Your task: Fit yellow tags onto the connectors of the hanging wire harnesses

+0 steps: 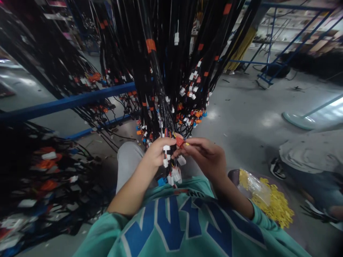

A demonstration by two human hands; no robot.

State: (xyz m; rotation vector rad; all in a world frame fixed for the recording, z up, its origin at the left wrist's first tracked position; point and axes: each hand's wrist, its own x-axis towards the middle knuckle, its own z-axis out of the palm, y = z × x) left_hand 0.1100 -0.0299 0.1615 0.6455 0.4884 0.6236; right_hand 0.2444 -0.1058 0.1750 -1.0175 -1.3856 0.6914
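Observation:
Between my two hands is a red connector (179,141) at the end of a wire harness. My left hand (158,150) is closed, its thumb and fingers gripping the connector's left side beside the wires. With pinched fingertips, my right hand (207,155) holds a small yellow piece (187,144) against the connector's right side. White connectors (174,175) and a blue connector (162,181) dangle from the wires below my hands. The black harness bundle (160,89) hangs down from above to where I grip it.
Many black harnesses with orange tape hang around me. A blue frame bar (66,103) crosses at left. Yellow plastic pieces (277,203) and a clear bag (255,187) lie on a surface at lower right. Another person (311,171) is at right, near a blue rack (270,43).

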